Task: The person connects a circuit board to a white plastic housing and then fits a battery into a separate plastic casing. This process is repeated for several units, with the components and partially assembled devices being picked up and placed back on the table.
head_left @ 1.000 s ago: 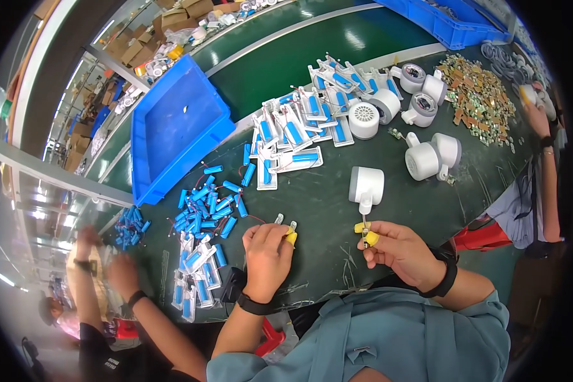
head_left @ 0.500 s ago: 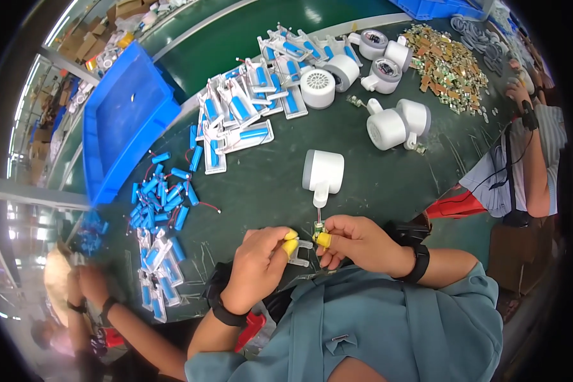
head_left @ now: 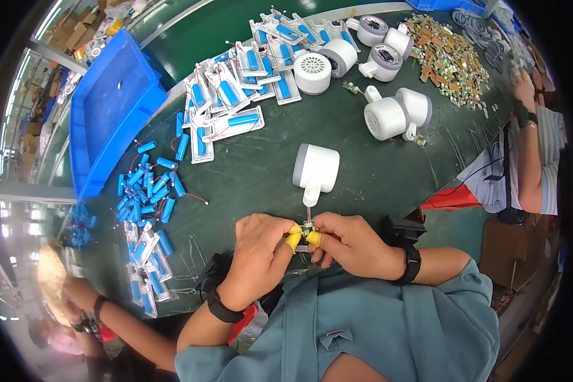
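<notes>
A small green circuit board (head_left: 309,226) is pinched in my right hand (head_left: 356,243), with a yellow finger cot on the thumb. Thin wires join the board to the stem of a white-and-grey round fan head (head_left: 318,169) lying just beyond. My left hand (head_left: 261,248) is closed beside the board, its yellow-covered thumb and finger pressed together at the board's left edge; what they hold, if anything, is hidden. Beneath the fingers, a white plastic piece (head_left: 303,249) shows only in part.
White shells with blue cells (head_left: 229,92) lie heaped at the far left, near loose blue cells (head_left: 148,188) and a blue bin (head_left: 118,95). More fan heads (head_left: 386,121) and piled circuit boards (head_left: 449,60) lie far right. Co-workers' arms (head_left: 531,153) show at both sides.
My left hand has come in to the board, its fingertips now close against it. The white plastic piece is more covered by my hands. The whole view has shifted slightly.
</notes>
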{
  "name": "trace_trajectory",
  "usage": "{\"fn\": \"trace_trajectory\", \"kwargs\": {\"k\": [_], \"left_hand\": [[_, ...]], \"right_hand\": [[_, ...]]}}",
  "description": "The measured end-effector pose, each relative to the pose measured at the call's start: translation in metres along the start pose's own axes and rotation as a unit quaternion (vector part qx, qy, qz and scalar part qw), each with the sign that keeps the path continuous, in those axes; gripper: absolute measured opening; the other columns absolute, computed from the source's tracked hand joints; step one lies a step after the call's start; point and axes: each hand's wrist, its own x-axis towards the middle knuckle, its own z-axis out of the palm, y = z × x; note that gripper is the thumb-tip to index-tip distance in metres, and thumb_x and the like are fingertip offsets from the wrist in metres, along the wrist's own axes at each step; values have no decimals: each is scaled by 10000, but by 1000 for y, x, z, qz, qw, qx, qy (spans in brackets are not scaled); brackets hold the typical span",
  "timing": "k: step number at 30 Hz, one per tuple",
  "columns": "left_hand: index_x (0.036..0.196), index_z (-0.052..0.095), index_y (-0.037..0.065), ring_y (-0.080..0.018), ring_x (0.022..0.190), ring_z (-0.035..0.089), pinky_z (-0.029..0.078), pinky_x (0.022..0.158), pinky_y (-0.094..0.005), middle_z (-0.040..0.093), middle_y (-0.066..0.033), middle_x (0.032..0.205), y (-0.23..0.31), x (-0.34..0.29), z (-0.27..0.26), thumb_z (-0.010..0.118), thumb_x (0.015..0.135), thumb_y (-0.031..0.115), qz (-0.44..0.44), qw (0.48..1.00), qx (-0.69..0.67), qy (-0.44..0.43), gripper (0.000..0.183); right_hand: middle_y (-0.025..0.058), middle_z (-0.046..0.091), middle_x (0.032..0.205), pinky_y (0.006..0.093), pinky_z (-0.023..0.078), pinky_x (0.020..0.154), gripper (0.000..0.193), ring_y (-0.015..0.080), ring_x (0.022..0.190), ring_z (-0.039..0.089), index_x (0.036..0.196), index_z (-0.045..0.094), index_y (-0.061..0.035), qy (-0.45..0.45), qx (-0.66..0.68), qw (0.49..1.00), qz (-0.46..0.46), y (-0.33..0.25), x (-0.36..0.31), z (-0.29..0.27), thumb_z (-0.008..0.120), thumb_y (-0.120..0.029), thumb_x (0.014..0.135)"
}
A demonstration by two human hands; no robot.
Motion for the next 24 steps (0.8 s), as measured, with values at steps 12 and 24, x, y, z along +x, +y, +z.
{"fn": "trace_trajectory", "kwargs": {"k": [12, 24], "left_hand": [[1024, 591, 49, -283, 903, 556, 380, 880, -390, 611, -95, 941, -2, 6, -9, 595, 805, 7, -23, 996, -31, -78, 224], [1040, 604, 61, -269, 935, 587, 378, 879, -365, 635, -81, 1014, -12, 3, -7, 626, 816, 30, -42, 998, -28, -49, 227]], "right_hand": [[90, 655, 912, 249, 562, 588, 195, 110, 748, 675, 1140, 547, 32, 20, -110, 992, -54, 3, 0, 4, 455, 10, 969], [61, 657, 785, 244, 524, 536, 163, 92, 666, 660, 1076, 561, 13, 47, -124, 988, -78, 1, 3, 6, 466, 21, 944]]}}
